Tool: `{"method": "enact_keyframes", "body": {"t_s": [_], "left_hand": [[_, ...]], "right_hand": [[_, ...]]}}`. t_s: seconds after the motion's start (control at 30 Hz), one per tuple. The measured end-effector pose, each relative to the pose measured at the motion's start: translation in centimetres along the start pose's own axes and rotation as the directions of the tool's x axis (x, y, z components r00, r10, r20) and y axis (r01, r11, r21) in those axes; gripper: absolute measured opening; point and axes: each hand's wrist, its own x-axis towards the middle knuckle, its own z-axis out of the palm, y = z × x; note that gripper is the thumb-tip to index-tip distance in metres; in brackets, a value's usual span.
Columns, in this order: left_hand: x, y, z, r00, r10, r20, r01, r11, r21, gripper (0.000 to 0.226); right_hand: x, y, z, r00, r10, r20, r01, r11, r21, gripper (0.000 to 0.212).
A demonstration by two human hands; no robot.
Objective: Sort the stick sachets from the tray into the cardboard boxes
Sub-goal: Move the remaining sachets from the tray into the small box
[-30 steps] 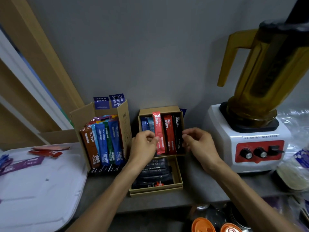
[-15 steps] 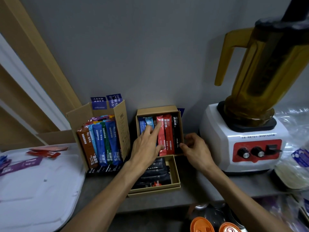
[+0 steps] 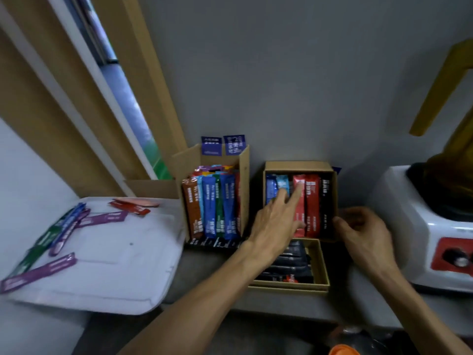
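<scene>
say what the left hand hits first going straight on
The left hand seems to touch the upright red stick sachet in the small brown cardboard box; going on, it probably meets the box's far wall.

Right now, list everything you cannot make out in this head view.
- Print on the sachets in the small box: too small and blurred.
- Dark sachets in the lower box: partly hidden by the left hand and forearm.
- Right hand: motion-blurred; whether it grips the small box is unclear.
- Blender: jug cut off by the right edge.
- Orange lid: cut off by the bottom edge.
</scene>
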Motion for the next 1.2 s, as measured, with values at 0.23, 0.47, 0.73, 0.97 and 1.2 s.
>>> {"method": "enact_keyframes", "body": {"t_s": [0.23,0.47,0.73,0.97,1.2], "left_hand": [[-11.4,-8.1,-9.0,0.958,0.009,-0.288,-0.051,0.989,-0.137,0.021],[-24.5,-30.3,-18.1,0.82,-0.558,-0.131,0.572,0.805,0.155,0.023],[-28.3,-38.3,-19.2,0.789,-0.602,0.122,0.479,0.727,0.492,0.039],[-27.6,-38.2,-21.0,0.83,-0.545,-0.12,0.555,0.784,0.278,0.021],[-26.7,-40.2,-18.9,0.691,-0.709,-0.142,0.72,0.656,0.225,0.029]], "right_hand": [[-7.0,-10.1,3.4,0.941,-0.315,0.121,0.303,0.947,0.111,0.008],[-13.6,-19.7,22.5,0.663,-0.508,0.55,0.583,0.811,0.045,0.01],[-14.0,-24.5,42.5,0.59,-0.436,0.68,0.702,0.692,-0.166,0.036],[-12.5,-25.5,47.8,0.595,-0.442,0.671,0.783,0.509,-0.359,0.03],[-9.7,-25.1,44.9,0.716,-0.458,0.526,0.694,0.542,-0.473,0.021]]}}
